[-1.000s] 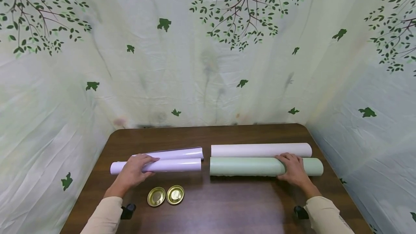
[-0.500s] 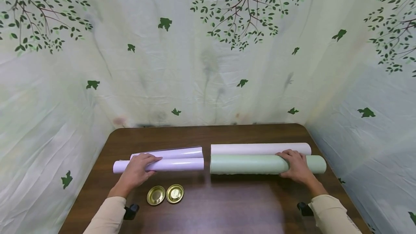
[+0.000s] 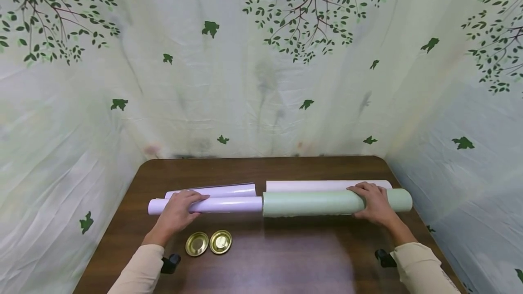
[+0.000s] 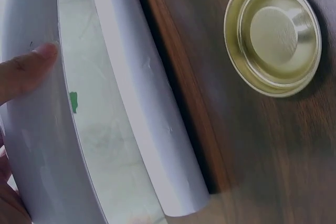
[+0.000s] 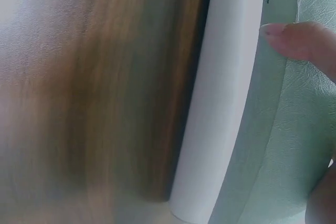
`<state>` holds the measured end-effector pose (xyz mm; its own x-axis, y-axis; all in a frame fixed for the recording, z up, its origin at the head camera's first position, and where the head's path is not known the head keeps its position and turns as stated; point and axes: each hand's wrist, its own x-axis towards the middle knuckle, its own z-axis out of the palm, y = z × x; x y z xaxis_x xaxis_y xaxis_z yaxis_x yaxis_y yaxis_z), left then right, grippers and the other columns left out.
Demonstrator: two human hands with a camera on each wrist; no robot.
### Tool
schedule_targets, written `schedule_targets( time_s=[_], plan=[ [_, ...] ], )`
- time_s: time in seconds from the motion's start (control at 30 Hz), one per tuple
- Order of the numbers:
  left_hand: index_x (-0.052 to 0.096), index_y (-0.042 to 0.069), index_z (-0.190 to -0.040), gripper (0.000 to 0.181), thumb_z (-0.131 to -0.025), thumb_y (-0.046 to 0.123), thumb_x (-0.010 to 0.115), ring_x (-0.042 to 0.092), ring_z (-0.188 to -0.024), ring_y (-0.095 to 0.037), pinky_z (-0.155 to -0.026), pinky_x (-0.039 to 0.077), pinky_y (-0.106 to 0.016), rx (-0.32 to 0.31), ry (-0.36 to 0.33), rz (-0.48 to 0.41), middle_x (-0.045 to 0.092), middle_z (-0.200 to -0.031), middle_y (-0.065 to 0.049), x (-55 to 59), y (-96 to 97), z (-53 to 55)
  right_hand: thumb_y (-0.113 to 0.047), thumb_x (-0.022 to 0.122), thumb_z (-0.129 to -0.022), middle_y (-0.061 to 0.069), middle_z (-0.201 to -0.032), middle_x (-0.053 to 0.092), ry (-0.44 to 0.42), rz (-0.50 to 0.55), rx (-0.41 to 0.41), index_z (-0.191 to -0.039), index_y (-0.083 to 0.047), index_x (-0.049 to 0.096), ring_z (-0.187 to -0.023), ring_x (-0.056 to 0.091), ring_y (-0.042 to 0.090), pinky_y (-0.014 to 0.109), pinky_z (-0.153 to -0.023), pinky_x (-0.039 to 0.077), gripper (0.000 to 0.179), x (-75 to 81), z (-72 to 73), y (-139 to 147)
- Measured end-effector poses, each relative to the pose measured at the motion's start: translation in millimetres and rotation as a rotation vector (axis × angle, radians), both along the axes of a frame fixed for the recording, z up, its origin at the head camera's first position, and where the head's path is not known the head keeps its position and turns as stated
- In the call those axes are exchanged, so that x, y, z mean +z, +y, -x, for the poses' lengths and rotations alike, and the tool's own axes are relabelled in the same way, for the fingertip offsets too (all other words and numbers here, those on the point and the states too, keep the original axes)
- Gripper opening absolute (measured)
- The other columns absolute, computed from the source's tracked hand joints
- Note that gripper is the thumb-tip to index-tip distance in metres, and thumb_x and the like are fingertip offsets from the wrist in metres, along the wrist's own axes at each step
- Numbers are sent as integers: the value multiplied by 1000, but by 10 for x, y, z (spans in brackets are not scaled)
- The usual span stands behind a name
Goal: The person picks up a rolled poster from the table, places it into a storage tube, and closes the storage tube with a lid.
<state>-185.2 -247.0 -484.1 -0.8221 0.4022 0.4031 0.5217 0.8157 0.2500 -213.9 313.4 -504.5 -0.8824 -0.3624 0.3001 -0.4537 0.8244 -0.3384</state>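
Observation:
My left hand (image 3: pixel 177 212) grips a glossy lavender roll (image 3: pixel 234 204), its thumb lying along the near side. Behind that roll lies a second lavender roll (image 3: pixel 233 190), which the left wrist view shows lower down on the table. My right hand (image 3: pixel 375 205) holds a thicker pale green roll (image 3: pixel 306 204) near its right end, with the thumb on the wrinkled surface (image 5: pixel 294 129) in the right wrist view. A white roll (image 3: pixel 314 186) rests just behind the green one, partly covered by it. The inner ends of the two held rolls meet near mid-table in the head view.
Two small round gold lids or dishes (image 3: pixel 220 242) (image 4: pixel 275 38) sit on the brown wooden table (image 3: pixel 286 257), nearer than the left rolls. Around the table hangs pale cloth (image 3: pixel 261 80) printed with branches and leaves. A dark wrist mount (image 3: pixel 170 263) is on each forearm.
Both held rolls have risen slightly in the head view. The lavender roll has shifted right, closing the gap to the green roll. The lids and rear rolls stay in place.

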Motion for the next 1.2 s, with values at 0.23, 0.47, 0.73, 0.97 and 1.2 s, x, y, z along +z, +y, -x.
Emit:
schedule_targets(
  time_s=[0.23,0.47,0.73,0.97,1.2],
  plan=[
    [73,10,-106,51,-59,0,88,64,-95,-31,-76,45,-49,-7,3,4,71,-98,-7,26,68,15,-11,92,-52,14,-108,59,3,-1,-13,-118,-7,65,-103,50,40,60,-84,26,72,38,-31,5],
    [73,10,-106,51,-59,1,88,63,-91,-30,-75,46,-48,-26,25,19,71,-98,-8,49,134,19,-11,93,-52,13,-109,58,2,1,-20,-119,-8,65,-105,51,39,61,-86,26,73,46,-44,13],
    [72,9,-109,51,-61,7,88,64,-89,-28,-76,48,-46,-93,84,20,70,-96,-6,15,262,96,-6,93,-50,12,-107,57,30,26,-12,-119,-7,65,-102,51,39,59,-85,26,74,151,-20,-26],
    [72,12,-110,51,-62,11,88,62,-89,-26,-74,47,-44,-113,96,51,70,-97,-5,15,369,131,-6,93,-51,13,-108,58,27,19,-9,-119,-6,65,-103,51,40,58,-85,26,73,177,-10,-30],
    [72,11,-109,51,-61,9,88,61,-85,-25,-71,45,-43,-129,114,38,70,-96,-4,16,467,162,-7,93,-51,13,-107,57,42,19,-2,-119,-6,65,-102,51,40,59,-85,26,74,155,8,-45]
  ],
)
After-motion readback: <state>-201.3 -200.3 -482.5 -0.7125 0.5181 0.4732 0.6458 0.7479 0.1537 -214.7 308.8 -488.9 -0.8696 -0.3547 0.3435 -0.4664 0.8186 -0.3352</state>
